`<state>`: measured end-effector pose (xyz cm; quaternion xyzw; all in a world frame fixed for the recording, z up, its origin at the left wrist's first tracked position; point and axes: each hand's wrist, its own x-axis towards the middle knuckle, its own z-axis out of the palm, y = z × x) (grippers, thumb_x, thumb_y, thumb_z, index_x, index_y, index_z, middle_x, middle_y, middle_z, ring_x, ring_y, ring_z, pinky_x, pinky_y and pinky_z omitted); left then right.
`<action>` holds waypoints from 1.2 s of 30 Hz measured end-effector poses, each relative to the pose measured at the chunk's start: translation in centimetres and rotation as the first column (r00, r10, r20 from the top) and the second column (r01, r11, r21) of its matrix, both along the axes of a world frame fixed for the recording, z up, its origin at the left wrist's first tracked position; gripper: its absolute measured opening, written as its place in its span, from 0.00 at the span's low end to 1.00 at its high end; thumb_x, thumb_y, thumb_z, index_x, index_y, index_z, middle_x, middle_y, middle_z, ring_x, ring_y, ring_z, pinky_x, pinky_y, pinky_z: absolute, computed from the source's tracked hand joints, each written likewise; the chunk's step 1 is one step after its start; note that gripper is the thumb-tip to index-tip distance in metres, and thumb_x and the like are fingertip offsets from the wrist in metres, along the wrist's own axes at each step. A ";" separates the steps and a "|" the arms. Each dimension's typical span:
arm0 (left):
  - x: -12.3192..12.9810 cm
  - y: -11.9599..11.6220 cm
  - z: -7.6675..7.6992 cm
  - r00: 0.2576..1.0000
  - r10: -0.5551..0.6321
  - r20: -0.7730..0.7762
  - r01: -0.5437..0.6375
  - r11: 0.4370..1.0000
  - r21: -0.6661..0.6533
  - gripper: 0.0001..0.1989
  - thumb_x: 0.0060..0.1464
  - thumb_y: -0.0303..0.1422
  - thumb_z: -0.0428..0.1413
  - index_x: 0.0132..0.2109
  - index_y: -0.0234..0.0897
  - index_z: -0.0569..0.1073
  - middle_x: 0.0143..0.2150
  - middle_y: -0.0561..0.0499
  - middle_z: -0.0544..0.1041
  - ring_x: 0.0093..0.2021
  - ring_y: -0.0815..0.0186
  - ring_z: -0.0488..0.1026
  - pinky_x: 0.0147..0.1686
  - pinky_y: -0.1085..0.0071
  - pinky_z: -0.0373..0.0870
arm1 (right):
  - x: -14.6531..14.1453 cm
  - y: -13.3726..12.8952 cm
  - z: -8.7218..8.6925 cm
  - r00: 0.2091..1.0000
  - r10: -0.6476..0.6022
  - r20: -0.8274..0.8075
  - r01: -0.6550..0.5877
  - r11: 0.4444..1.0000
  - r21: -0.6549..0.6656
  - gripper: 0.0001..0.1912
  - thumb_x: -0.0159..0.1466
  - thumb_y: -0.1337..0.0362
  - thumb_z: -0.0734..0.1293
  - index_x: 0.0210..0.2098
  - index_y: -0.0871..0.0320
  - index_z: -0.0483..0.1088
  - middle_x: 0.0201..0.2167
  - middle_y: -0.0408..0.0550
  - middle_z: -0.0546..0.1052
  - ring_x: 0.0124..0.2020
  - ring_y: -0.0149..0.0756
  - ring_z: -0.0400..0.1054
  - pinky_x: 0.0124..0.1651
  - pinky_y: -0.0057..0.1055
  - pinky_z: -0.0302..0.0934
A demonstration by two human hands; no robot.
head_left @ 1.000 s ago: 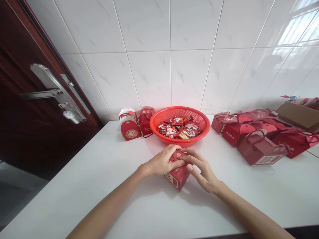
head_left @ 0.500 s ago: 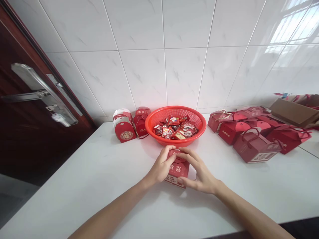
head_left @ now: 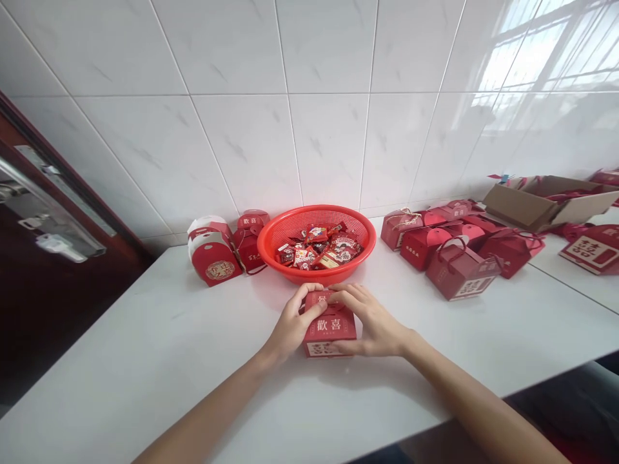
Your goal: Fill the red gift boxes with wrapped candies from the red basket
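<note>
A small red gift box [head_left: 333, 327] with pale Chinese characters on its lid and front stands upright on the white table, just in front of a red plastic basket [head_left: 370, 248]. My left hand [head_left: 291, 322] is curled round the box's left side, thumb on the top flaps. From the right, my right hand [head_left: 372, 319] grips it, fingers over the top and thumb along the lower front. My fingers partly hide the closure at the top. Inside the basket lie several wrapped candies [head_left: 316, 248], mostly red.
Two red boxes, one with a round gold emblem [head_left: 215, 258] and one darker [head_left: 249, 241], stand left of the basket. Several red boxes with cord handles [head_left: 461, 270] cluster on the right, near an open cardboard carton [head_left: 522, 209]. A tiled wall [head_left: 333, 148] rises behind; a door [head_left: 48, 225] is at left.
The view has swung right, bringing more of the carton and another box into sight. The box between my hands now faces me more squarely. Both hands still hold it.
</note>
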<state>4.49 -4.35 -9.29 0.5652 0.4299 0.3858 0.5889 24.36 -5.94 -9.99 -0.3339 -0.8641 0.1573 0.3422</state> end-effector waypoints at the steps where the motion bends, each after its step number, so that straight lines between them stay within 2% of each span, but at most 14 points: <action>1: 0.1 0.0 -0.3 0.999 0.013 0.039 -0.013 1.000 0.002 0.22 0.54 0.48 0.61 0.49 0.40 0.69 0.49 0.48 0.75 0.50 0.56 0.74 0.45 0.66 0.73 | 0.2 0.1 0.3 1.000 0.016 0.007 -0.016 1.000 -0.014 0.32 0.57 0.54 0.76 0.56 0.56 0.65 0.56 0.57 0.72 0.54 0.49 0.67 0.55 0.46 0.65; 5: 0.1 0.5 -2.1 0.986 0.084 0.147 -0.083 0.996 -0.014 0.22 0.53 0.49 0.59 0.48 0.40 0.71 0.51 0.47 0.75 0.55 0.55 0.71 0.53 0.64 0.68 | 3.0 0.2 1.4 1.000 0.003 0.023 -0.001 0.998 -0.067 0.31 0.58 0.57 0.76 0.58 0.54 0.65 0.54 0.56 0.73 0.54 0.48 0.67 0.55 0.45 0.66; 7: 0.0 0.7 -3.1 0.985 0.140 0.102 -0.138 0.990 -0.022 0.20 0.52 0.48 0.59 0.46 0.40 0.73 0.50 0.47 0.75 0.55 0.54 0.71 0.55 0.62 0.65 | 5.4 0.1 1.8 0.996 -0.090 0.023 0.091 0.995 -0.050 0.29 0.59 0.57 0.75 0.57 0.53 0.65 0.56 0.56 0.72 0.57 0.49 0.66 0.57 0.46 0.65; 10: -0.2 0.8 -4.1 0.985 0.171 -0.007 -0.171 0.985 -0.011 0.17 0.51 0.46 0.57 0.43 0.40 0.74 0.45 0.48 0.75 0.52 0.54 0.71 0.52 0.62 0.66 | 9.7 0.1 2.0 0.964 -0.260 0.052 0.261 0.965 -0.005 0.25 0.60 0.57 0.73 0.54 0.53 0.65 0.56 0.57 0.71 0.56 0.51 0.67 0.55 0.46 0.67; 14: 0.0 0.4 -4.2 0.985 0.135 -0.107 -0.135 0.991 0.006 0.18 0.50 0.47 0.56 0.43 0.41 0.74 0.43 0.48 0.75 0.50 0.55 0.71 0.43 0.65 0.67 | 14.8 0.4 2.6 0.875 -0.451 0.178 0.456 0.890 0.014 0.20 0.57 0.59 0.70 0.48 0.53 0.65 0.52 0.55 0.73 0.53 0.53 0.68 0.52 0.47 0.67; 17: 0.2 0.1 -3.8 0.983 0.108 -0.148 -0.100 0.993 0.059 0.17 0.50 0.47 0.56 0.41 0.40 0.75 0.44 0.48 0.76 0.49 0.55 0.72 0.46 0.65 0.66 | 17.4 0.7 3.4 0.812 -0.498 0.305 0.513 0.857 0.035 0.22 0.54 0.60 0.68 0.48 0.55 0.65 0.50 0.56 0.73 0.53 0.54 0.68 0.52 0.48 0.66; 21: 0.2 -0.1 -3.5 0.979 0.104 -0.174 -0.089 0.992 0.095 0.17 0.51 0.47 0.56 0.40 0.40 0.75 0.44 0.47 0.77 0.48 0.55 0.72 0.49 0.64 0.66 | 19.0 0.8 4.2 0.716 -0.524 0.461 0.539 0.835 0.111 0.27 0.52 0.60 0.67 0.51 0.57 0.66 0.57 0.62 0.70 0.59 0.60 0.64 0.57 0.54 0.62; 25: 0.3 -0.3 -3.6 0.978 0.116 -0.171 -0.105 0.992 0.074 0.16 0.51 0.46 0.56 0.41 0.41 0.75 0.44 0.48 0.76 0.48 0.57 0.73 0.47 0.65 0.67 | 17.7 -0.1 4.8 0.685 -0.540 0.490 0.464 0.841 0.279 0.33 0.55 0.63 0.66 0.61 0.57 0.63 0.62 0.61 0.69 0.69 0.61 0.54 0.66 0.61 0.52; 27: 0.4 -0.3 -3.7 0.979 0.128 -0.158 -0.122 0.991 0.048 0.16 0.51 0.46 0.56 0.42 0.41 0.75 0.43 0.48 0.76 0.48 0.57 0.72 0.44 0.66 0.68 | 15.6 -0.7 4.9 0.713 -0.534 0.455 0.400 0.842 0.362 0.33 0.59 0.65 0.64 0.64 0.59 0.60 0.64 0.61 0.67 0.70 0.58 0.52 0.68 0.61 0.49; 29: 0.4 -0.3 -3.8 0.980 0.128 -0.152 -0.124 0.992 0.036 0.17 0.51 0.46 0.56 0.42 0.41 0.75 0.42 0.48 0.75 0.47 0.56 0.72 0.43 0.67 0.68 | 12.7 -1.1 4.6 0.752 -0.522 0.402 0.356 0.836 0.418 0.28 0.65 0.64 0.62 0.64 0.61 0.61 0.64 0.63 0.67 0.69 0.55 0.55 0.69 0.57 0.51; 31: 0.4 -0.2 -3.9 0.980 0.113 -0.161 -0.106 0.993 0.054 0.17 0.50 0.47 0.56 0.41 0.40 0.75 0.41 0.48 0.75 0.47 0.56 0.72 0.44 0.66 0.68 | 9.6 -1.1 3.9 0.759 -0.450 0.472 0.286 0.880 0.379 0.25 0.66 0.65 0.62 0.62 0.63 0.64 0.64 0.63 0.68 0.67 0.53 0.59 0.68 0.53 0.54; 33: 0.3 0.0 -3.9 0.978 0.100 -0.186 -0.085 0.993 0.088 0.16 0.50 0.46 0.56 0.40 0.40 0.75 0.42 0.48 0.76 0.47 0.56 0.72 0.47 0.65 0.67 | 7.2 -0.8 2.9 0.714 -0.365 0.598 0.268 0.931 0.249 0.22 0.65 0.65 0.65 0.58 0.63 0.68 0.62 0.64 0.70 0.65 0.53 0.62 0.64 0.48 0.60; 34: 0.2 0.0 -3.8 0.976 0.096 -0.198 -0.076 0.991 0.106 0.16 0.51 0.46 0.55 0.40 0.40 0.75 0.42 0.47 0.77 0.47 0.56 0.73 0.49 0.64 0.67 | 6.4 -0.5 2.3 0.673 -0.345 0.654 0.309 0.935 0.176 0.21 0.63 0.65 0.67 0.56 0.62 0.70 0.61 0.63 0.71 0.64 0.52 0.63 0.62 0.46 0.62; 36: 0.1 0.2 -3.8 0.972 0.088 -0.219 -0.059 0.989 0.138 0.16 0.51 0.46 0.55 0.40 0.40 0.75 0.43 0.47 0.78 0.47 0.56 0.74 0.51 0.63 0.67 | 5.8 -0.1 1.4 0.603 -0.363 0.710 0.418 0.902 0.107 0.20 0.61 0.66 0.70 0.53 0.61 0.71 0.58 0.63 0.73 0.59 0.53 0.68 0.58 0.44 0.65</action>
